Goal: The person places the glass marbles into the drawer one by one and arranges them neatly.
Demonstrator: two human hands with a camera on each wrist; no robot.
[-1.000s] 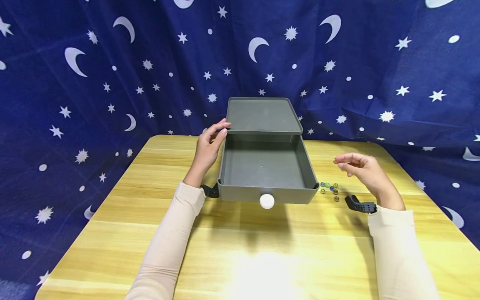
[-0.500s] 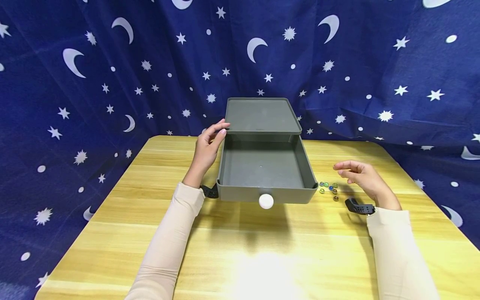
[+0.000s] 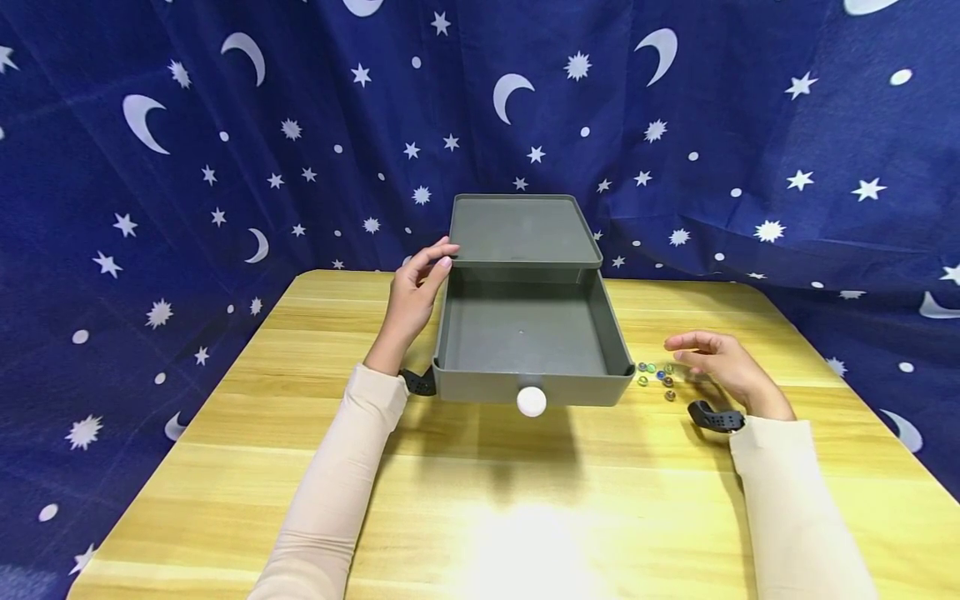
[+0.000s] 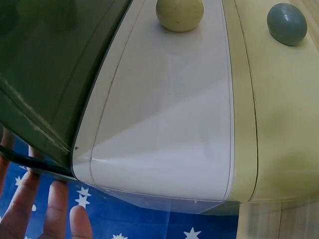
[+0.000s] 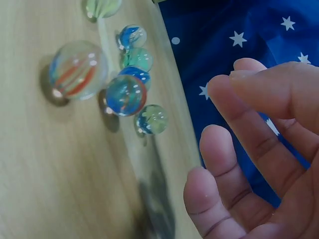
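A small chest of drawers has its grey top drawer (image 3: pixel 525 333) pulled out toward me, bare inside, with a white knob (image 3: pixel 532 402) on its front. My left hand (image 3: pixel 412 296) rests at the left edge of the chest's grey top (image 3: pixel 525 229), index finger and thumb touching the corner. Its other fingers (image 4: pixel 56 209) lie fairly straight beside the chest in the left wrist view. Over the table to the right hovers my right hand (image 3: pixel 716 360), fingers loosely bent, nothing seen between them. Just left of it lie several glass marbles (image 3: pixel 668 382); one (image 5: pixel 79 69) has red swirls.
Below the grey drawer, the left wrist view shows a white drawer (image 4: pixel 164 114) and a yellow drawer (image 4: pixel 284 114), both closed, with round knobs. The wooden table (image 3: pixel 300 483) reaches back to a blue star-and-moon curtain (image 3: pixel 337 100). Black wrist mounts (image 3: pixel 716 417) stick out from the sleeves.
My right hand has sunk lower and slightly left, closer to the marbles. The left hand stays at the chest's edge, and the drawer has not moved.
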